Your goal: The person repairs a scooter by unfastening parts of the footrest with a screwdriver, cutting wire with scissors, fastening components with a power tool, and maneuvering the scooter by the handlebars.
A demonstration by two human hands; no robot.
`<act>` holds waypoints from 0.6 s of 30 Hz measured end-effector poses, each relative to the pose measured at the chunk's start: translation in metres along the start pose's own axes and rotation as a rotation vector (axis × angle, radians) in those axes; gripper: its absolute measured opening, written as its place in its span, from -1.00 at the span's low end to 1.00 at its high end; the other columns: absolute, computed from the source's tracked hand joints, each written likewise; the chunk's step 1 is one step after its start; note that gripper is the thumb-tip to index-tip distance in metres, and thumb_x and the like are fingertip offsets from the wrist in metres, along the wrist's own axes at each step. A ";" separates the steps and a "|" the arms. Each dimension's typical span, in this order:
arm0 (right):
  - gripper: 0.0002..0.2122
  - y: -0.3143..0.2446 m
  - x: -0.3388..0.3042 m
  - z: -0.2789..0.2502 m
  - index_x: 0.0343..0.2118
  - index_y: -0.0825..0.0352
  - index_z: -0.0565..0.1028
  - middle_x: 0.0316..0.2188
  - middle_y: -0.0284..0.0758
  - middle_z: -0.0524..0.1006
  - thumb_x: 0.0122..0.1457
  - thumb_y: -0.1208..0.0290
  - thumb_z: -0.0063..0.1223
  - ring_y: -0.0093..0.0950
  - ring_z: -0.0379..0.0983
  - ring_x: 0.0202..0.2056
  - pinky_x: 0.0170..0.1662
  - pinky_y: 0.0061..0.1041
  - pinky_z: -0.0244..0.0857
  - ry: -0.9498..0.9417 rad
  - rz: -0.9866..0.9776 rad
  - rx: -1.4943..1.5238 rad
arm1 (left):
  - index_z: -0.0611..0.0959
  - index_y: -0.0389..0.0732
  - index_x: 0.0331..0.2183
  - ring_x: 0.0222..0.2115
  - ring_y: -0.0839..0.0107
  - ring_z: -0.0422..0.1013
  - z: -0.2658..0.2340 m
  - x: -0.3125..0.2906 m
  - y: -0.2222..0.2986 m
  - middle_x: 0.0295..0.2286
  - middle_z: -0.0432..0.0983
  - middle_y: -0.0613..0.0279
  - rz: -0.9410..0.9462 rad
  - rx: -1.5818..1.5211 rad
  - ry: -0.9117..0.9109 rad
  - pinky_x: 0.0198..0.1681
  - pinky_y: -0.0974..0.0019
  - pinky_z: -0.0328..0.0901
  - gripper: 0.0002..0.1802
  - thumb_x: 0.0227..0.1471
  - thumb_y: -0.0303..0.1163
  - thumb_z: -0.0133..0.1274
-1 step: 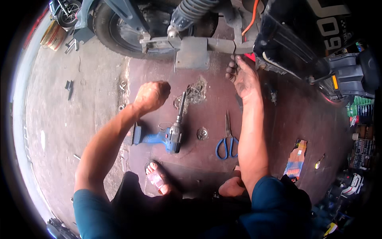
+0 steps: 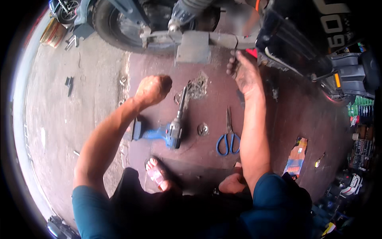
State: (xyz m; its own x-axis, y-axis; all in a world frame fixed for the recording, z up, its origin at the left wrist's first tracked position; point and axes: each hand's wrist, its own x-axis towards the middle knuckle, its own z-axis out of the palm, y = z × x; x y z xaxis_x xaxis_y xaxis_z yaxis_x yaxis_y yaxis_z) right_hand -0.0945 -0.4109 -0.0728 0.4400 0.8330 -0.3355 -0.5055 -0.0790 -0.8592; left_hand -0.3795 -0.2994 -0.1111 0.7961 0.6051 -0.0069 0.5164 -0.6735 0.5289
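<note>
My left hand [image 2: 154, 88] is closed in a fist above the floor, left of the drill's long bit; whatever it may hold is hidden. Under the metal crossbar [image 2: 223, 40] of a scooter, my right hand [image 2: 246, 75] is raised with its dark, greasy fingers curled in. I cannot make out what lies between those fingers. A blue and black cordless drill [image 2: 172, 135] lies on the floor between my arms, its bit pointing away from me. Beside my right forearm are blue-handled scissors [image 2: 228, 143]. A flat metal plate [image 2: 193, 47] hangs from the crossbar.
The scooter's rear wheel [image 2: 113, 30] and shock absorber [image 2: 181, 16] stand ahead, with a black body panel [image 2: 296, 40] to the right. A torn cardboard package [image 2: 295, 158] lies at right. The floor has a broken hole [image 2: 195, 87]. Far left is a round tub [image 2: 52, 34].
Both hands sit slightly farther away in the picture, and the view has shifted a little. The drill and scissors stay in place on the floor.
</note>
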 end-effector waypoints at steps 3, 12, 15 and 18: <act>-0.72 -0.013 -0.003 0.000 -0.17 0.35 0.46 -0.46 -0.43 0.43 0.21 0.23 0.05 -0.54 0.38 -0.44 -0.39 -0.54 0.28 -0.039 -0.033 -0.108 | 0.57 -0.15 -0.43 -0.35 -0.12 0.44 0.006 0.017 0.003 -0.44 0.54 -0.05 0.055 0.004 -0.006 -0.29 -0.03 0.33 -0.79 0.07 -0.25 -0.05; -0.82 0.009 0.026 0.004 -0.45 0.33 0.49 -0.76 -0.61 0.16 0.15 0.31 0.02 -0.77 -0.01 -0.74 -0.69 -0.71 -0.19 0.228 -0.281 -0.252 | 0.55 -0.18 -0.44 -0.38 -0.10 0.44 0.002 0.015 -0.001 -0.48 0.52 -0.06 -0.075 0.034 -0.169 -0.32 -0.02 0.33 -0.80 0.06 -0.26 -0.03; -0.82 0.028 0.046 -0.003 -0.47 0.29 0.50 -0.75 -0.63 0.18 0.17 0.29 0.03 -0.79 0.00 -0.73 -0.69 -0.72 -0.18 0.225 -0.432 -0.315 | 0.56 -0.16 -0.44 -0.38 -0.10 0.44 0.011 0.011 -0.021 -0.48 0.53 -0.05 0.026 0.084 -0.082 -0.32 -0.03 0.34 -0.81 0.05 -0.26 -0.01; -0.80 0.045 0.032 0.003 -0.45 0.23 0.51 -0.71 -0.64 0.24 0.22 0.23 0.04 -0.81 0.02 -0.73 -0.69 -0.74 -0.15 0.172 -0.384 -0.281 | 0.59 -0.15 -0.42 -0.37 -0.10 0.46 0.013 0.016 -0.020 -0.46 0.55 -0.04 0.006 0.143 -0.120 -0.29 -0.04 0.34 -0.82 0.03 -0.26 0.00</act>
State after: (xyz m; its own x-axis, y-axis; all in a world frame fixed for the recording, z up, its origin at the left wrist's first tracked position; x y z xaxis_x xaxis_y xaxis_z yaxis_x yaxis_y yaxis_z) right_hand -0.1055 -0.3861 -0.1214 0.6826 0.7307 -0.0131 -0.0740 0.0513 -0.9959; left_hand -0.3732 -0.2820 -0.1333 0.8268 0.5518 -0.1096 0.5444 -0.7357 0.4030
